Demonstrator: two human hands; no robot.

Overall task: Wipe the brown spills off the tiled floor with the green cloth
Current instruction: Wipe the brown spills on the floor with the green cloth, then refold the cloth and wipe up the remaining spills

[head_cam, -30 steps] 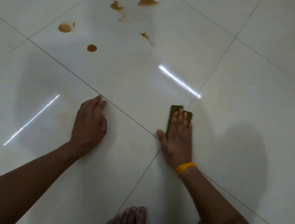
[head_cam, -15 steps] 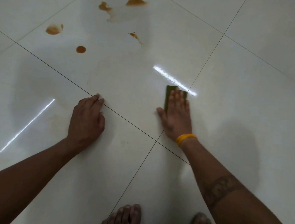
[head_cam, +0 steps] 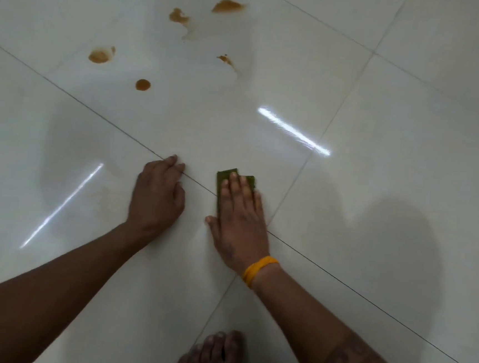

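The green cloth point(head_cam: 223, 177) lies folded flat on the white tiled floor point(head_cam: 376, 193), near the middle of the view. My right hand point(head_cam: 239, 219) presses down on it with flat fingers and hides most of it; a yellow band circles that wrist. My left hand point(head_cam: 156, 195) rests palm down on the floor just left of the cloth, apart from it, holding nothing. Several brown spills stain the tile farther ahead: a round drop point(head_cam: 142, 85), a blotch point(head_cam: 100, 55), a smear point(head_cam: 225, 59) and larger patches point(head_cam: 227, 6) near the top edge.
A bare foot point(head_cam: 211, 355) stands at the bottom edge, just behind my right forearm. Dark grout lines cross the glossy floor, and bright light streaks point(head_cam: 293, 130) reflect off it. A faint dried stain lies left of my left hand.
My right hand has slid the cloth back toward me and to the left, closer to my left hand. My left hand has stayed planted in the same spot.
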